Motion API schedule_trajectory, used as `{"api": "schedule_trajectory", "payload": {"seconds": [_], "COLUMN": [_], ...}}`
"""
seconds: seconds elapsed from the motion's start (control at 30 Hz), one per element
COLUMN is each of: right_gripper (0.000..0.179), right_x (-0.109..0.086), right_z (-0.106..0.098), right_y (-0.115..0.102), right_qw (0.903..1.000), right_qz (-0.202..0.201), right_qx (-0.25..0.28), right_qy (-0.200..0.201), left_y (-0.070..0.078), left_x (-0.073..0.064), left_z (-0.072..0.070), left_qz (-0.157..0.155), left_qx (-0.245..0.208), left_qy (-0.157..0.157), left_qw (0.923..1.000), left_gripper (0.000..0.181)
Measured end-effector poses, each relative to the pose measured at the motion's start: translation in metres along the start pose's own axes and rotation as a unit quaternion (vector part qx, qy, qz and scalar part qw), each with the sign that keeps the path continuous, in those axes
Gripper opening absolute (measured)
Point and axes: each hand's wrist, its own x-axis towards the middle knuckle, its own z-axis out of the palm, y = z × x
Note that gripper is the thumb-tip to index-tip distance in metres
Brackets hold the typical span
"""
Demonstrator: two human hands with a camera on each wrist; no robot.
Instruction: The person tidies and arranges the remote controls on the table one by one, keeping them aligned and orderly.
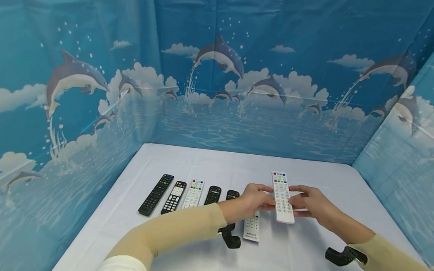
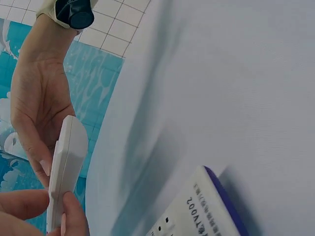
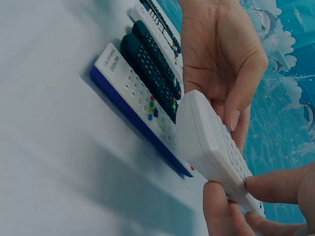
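Observation:
A white remote control [image 1: 283,197] with rows of buttons is held above the table, button face up, tilted slightly. My left hand [image 1: 248,203] pinches its left edge between thumb and fingers. From the other side, my right hand [image 1: 311,203] grips the right edge; in the right wrist view its thumb [image 3: 275,188] lies at the button face and its fingers are underneath. Below the left hand lies another white remote control [image 1: 251,229], whose purple-blue side [image 3: 133,123] shows in the right wrist view; its upper part is hidden by the hand.
Left of it lies a row of remotes: a black one [image 1: 232,194] and another black one [image 1: 213,193], partly behind the left arm, then a white one [image 1: 193,192], a black one with white keys [image 1: 174,197] and a long black one [image 1: 156,195]. Dolphin-printed curtains [image 1: 217,123] surround the white table [image 1: 299,256].

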Motion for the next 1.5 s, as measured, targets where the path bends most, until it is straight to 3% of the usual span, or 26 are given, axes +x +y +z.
{"api": "schedule_trajectory", "payload": {"seconds": [0.3,0.53,0.77,1.03,1.5], "right_gripper": [0.066,0.064,0.064,0.067,0.064], "right_x": [-0.01,-0.012,-0.012,-0.01,-0.008], "right_z": [0.02,0.031,0.035,0.04,0.045], "right_y": [0.024,0.037,0.045,0.048,0.051], "right_qw": [0.9991,0.998,0.9954,0.9962,0.9979], "right_qz": [0.032,0.049,0.072,0.079,0.035], "right_qx": [0.03,0.039,0.063,0.034,-0.026], "right_qy": [0.003,0.006,-0.001,0.012,0.047], "left_y": [-0.013,-0.017,-0.019,-0.015,-0.014], "left_x": [-0.023,-0.034,-0.041,-0.043,-0.044], "left_z": [-0.001,0.002,0.004,0.007,0.009], "left_qz": [-0.052,-0.084,-0.097,-0.111,-0.116], "left_qx": [-0.006,0.023,0.038,0.04,0.002], "left_qy": [0.005,0.013,0.006,-0.01,-0.038], "left_qw": [0.9986,0.9961,0.9946,0.993,0.9925], "left_gripper": [0.046,0.02,0.016,0.027,0.048]}}
